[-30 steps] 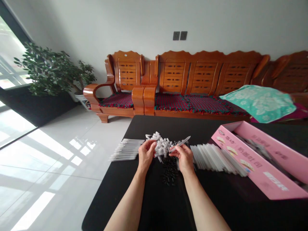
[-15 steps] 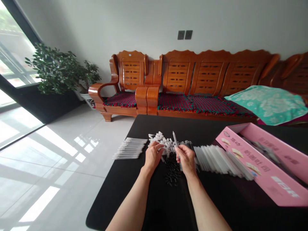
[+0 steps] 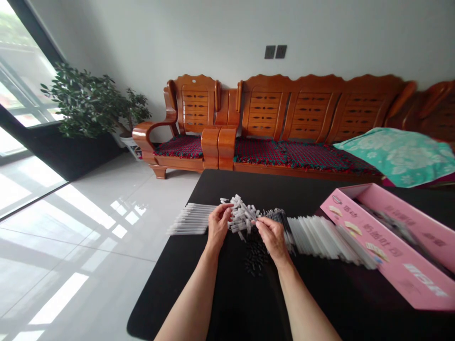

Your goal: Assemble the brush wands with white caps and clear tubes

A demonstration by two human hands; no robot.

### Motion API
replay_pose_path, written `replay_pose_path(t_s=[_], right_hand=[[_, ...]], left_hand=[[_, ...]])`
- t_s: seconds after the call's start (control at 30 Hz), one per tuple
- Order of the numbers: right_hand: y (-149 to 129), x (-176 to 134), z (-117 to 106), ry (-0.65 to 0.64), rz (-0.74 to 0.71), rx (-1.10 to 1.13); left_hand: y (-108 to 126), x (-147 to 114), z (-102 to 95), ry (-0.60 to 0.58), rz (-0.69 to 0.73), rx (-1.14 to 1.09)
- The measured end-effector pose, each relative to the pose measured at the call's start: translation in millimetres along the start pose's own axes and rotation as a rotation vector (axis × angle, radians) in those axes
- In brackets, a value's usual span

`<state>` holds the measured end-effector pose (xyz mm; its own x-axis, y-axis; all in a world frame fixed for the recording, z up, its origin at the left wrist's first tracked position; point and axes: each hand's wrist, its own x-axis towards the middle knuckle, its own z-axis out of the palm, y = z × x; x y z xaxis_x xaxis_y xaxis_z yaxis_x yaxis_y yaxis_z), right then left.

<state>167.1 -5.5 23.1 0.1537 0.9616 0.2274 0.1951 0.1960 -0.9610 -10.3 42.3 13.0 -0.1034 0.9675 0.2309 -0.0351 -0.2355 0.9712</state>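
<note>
My right hand [image 3: 271, 233] pinches a pen [image 3: 250, 213], its point tilted up and to the left over a heap of white pen caps [image 3: 236, 228]. On the heap's left side is my left hand [image 3: 218, 225], thumb and fingers closed together; whatever is between the fingertips blends with the white caps behind. Below the caps lies a pile of small black plugs [image 3: 254, 258]. Finished-looking white pens [image 3: 192, 219] lie in a row left of my left hand. Dark thin refills [image 3: 279, 218] and a row of clear pen barrels [image 3: 314, 235] lie beyond my right hand.
A long pink box [image 3: 384, 251] with things inside stands at the right of the black table [image 3: 241, 303]. Behind the table is a wooden sofa [image 3: 270, 113] with a turquoise cloth [image 3: 401, 154]. A potted plant [image 3: 88, 104] stands at left by the glass door.
The pen in my right hand has tipped from nearly upright to leaning left. My left hand has drawn slightly left, its fingers lifting off the cap heap.
</note>
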Motion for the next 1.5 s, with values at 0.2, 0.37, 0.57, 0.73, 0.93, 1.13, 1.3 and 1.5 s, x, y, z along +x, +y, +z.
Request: replay_pose_path(t_s=[0.2, 0.37, 0.57, 0.73, 0.93, 1.13, 1.3, 1.5], right_hand=[[0, 1, -2, -0.054, -0.081, -0.079], [-2, 1, -1, -0.082, -0.090, -0.107], [-4, 1, -2, -0.115, -0.077, -0.105], [-3, 1, -3, -0.124, -0.070, -0.113], [-4, -2, 3, -0.112, -0.122, -0.178], [-11, -6, 8, -0.100, -0.212, -0.321], [-14, -7, 8, -0.091, -0.239, -0.406], [-15, -9, 8, -0.112, -0.242, -0.370]], left_hand=[[-5, 2, -4.4, -0.016, -0.072, -0.261], [-1, 2, -3.1, -0.096, -0.107, -0.232], [4, 1, -1.4, -0.166, -0.106, -0.173], [4, 0, -0.7, -0.160, -0.123, -0.202], [2, -2, 1.4, -0.114, -0.144, -0.184], [3, -7, 9.7, -0.006, -0.188, -0.206], [3, -10, 13.6, 0.014, -0.195, -0.251], [2, -8, 12.2, -0.008, -0.199, -0.282]])
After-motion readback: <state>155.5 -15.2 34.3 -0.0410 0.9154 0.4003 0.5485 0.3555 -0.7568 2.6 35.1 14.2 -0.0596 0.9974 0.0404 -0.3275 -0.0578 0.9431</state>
